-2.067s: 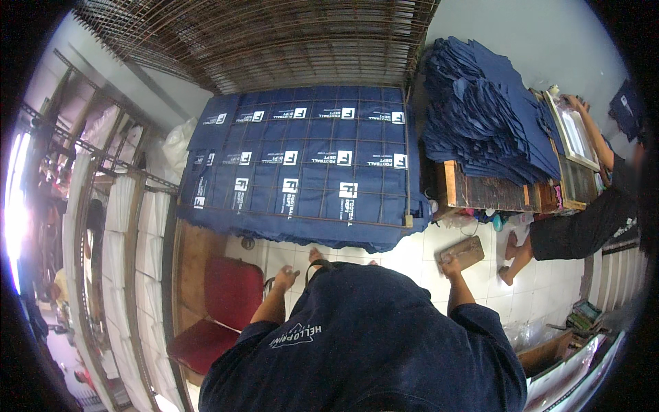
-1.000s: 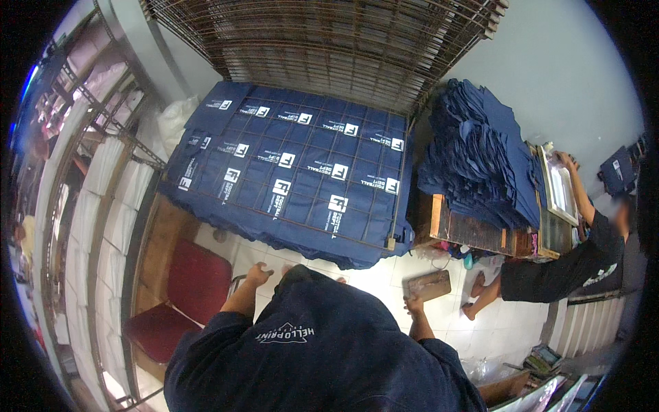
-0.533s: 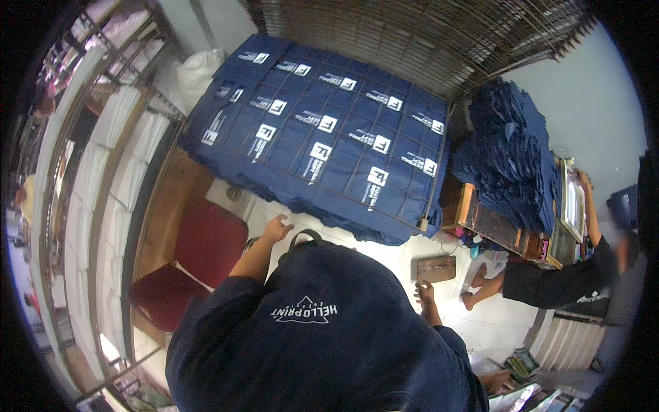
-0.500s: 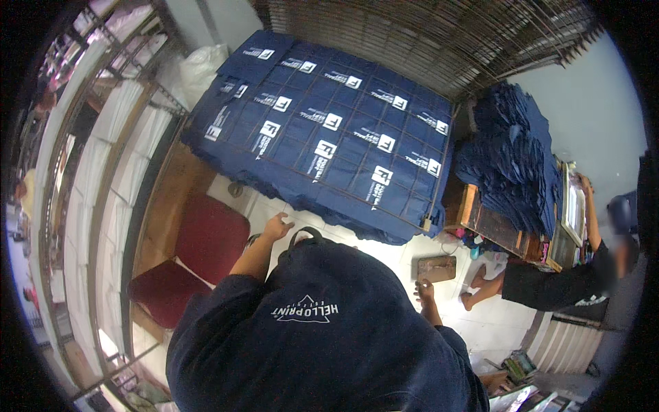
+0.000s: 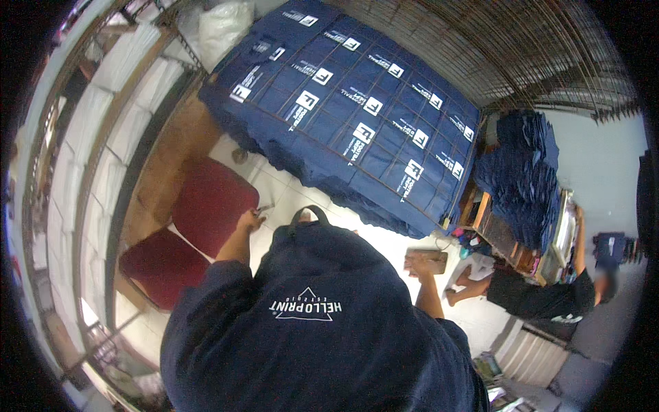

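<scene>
My left hand (image 5: 253,219) hangs beside the edge of a dark red chair seat (image 5: 213,196), holding nothing, with its fingers loosely apart. To the right, my right hand (image 5: 426,265) is over a brown flat box-like block (image 5: 436,259) on the floor; whether it touches the block I cannot tell. Its fingers look stretched out and hold nothing visible. Between the hands is the front of my dark navy shirt (image 5: 329,343) with a white print. Ahead lie navy fabric pieces (image 5: 329,117) with white prints, under a wire rack grid.
Another person (image 5: 535,295) sits at the right, one arm raised to a frame. A heap of navy fabric (image 5: 518,178) lies on a wooden stand (image 5: 504,237). Shelving with white stacks (image 5: 103,158) lines the left. A white plastic bag (image 5: 223,31) is at the far left.
My view has shifted, and the fabric bed sits higher and further right. My left hand has moved left to the chair edge; my right hand has moved forward over the brown block.
</scene>
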`<state>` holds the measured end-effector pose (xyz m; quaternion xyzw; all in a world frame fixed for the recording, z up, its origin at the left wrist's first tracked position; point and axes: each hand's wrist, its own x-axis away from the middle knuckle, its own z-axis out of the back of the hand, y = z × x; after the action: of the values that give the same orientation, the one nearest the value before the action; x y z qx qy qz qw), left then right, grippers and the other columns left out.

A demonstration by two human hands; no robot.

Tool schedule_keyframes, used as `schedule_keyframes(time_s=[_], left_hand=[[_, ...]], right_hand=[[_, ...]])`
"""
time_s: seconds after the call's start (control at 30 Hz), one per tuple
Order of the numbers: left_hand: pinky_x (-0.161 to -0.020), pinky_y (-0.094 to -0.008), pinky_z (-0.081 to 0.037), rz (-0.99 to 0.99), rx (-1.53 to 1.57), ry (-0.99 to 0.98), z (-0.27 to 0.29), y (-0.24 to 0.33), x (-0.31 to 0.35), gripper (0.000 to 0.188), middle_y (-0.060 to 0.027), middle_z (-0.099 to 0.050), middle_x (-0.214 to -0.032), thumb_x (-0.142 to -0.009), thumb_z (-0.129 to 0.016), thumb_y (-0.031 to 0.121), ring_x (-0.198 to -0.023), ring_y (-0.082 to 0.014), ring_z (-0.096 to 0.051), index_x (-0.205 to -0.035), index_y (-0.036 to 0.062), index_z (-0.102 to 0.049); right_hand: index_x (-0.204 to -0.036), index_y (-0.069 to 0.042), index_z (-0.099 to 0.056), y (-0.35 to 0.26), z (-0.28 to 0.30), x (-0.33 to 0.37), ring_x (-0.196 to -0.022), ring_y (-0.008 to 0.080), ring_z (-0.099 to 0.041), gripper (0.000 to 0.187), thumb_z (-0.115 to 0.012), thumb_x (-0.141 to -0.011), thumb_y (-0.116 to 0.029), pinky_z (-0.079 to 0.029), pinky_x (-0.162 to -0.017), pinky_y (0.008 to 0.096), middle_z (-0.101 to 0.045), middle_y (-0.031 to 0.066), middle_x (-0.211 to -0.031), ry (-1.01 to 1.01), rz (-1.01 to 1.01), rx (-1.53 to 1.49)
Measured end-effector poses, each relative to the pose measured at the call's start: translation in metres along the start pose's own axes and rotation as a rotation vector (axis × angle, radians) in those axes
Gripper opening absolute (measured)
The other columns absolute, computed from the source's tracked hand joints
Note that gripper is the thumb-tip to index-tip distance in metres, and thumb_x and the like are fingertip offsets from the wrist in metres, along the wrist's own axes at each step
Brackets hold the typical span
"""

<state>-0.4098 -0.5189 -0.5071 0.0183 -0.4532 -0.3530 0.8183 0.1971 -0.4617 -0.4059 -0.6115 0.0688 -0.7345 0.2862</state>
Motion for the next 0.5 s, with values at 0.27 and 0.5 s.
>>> schedule_keyframes(time_s=[0.27, 0.5], left_hand=[[-0.091, -0.0378, -0.042, -0.145, 0.072, 0.052, -0.017, -0.002, -0.017, 0.054, -0.0185, -0.056, -0.114, -0.072, -0.066, 0.038, -0.107, -0.0317, -0.054, -0.116, 0.0086, -0.055], [-0.094, -0.0385, -0.040, -0.084, 0.110, 0.017, 0.003, 0.016, -0.003, 0.054, -0.0167, -0.054, -0.119, -0.073, -0.065, 0.036, -0.112, -0.0314, -0.051, -0.120, 0.0122, -0.053]], right_hand=[[-0.128, -0.019, -0.039, 0.040, -0.002, -0.002, -0.093, 0.0224, -0.055, 0.060, -0.062, -0.078, -0.042, -0.041, -0.076, 0.0452, -0.057, 0.0083, -0.108, -0.109, -0.138, 0.233], [-0.125, -0.020, -0.043, 0.008, 0.000, 0.007, -0.081, 0.0182, -0.056, 0.049, -0.046, -0.084, -0.048, -0.042, -0.071, 0.0438, -0.059, 0.0038, -0.102, 0.009, -0.075, 0.251]])
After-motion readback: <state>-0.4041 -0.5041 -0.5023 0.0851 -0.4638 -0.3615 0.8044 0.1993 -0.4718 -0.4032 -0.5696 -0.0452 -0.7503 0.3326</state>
